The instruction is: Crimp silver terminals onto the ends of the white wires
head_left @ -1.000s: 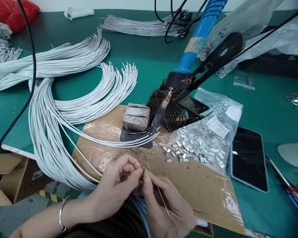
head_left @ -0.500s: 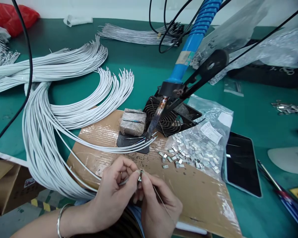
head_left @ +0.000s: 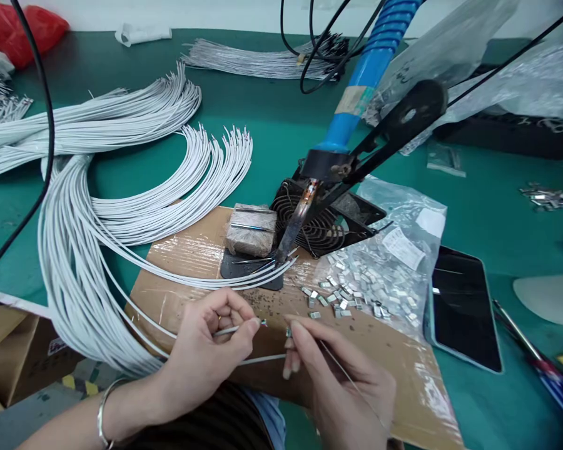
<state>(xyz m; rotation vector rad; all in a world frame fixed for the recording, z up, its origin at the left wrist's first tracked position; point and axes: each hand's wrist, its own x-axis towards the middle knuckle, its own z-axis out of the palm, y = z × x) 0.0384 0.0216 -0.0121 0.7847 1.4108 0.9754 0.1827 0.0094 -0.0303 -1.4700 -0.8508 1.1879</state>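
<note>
White cable (head_left: 225, 331): crosswise, pinched in left grip (head_left: 211, 353), tip toward right grip (head_left: 347, 384); latter apart, pinching thin wire (head_left: 346, 373).

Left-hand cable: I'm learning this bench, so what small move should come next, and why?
Probably lift the cable toward the iron: the left hand pinches it with its tip showing, the right hand holds a thin wire, and the iron stands just beyond both hands.

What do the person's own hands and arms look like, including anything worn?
The left hand and right hand are ungloved. A silver bangle circles the left wrist; the left forearm is sleeveless. The right forearm is out of frame.
</note>
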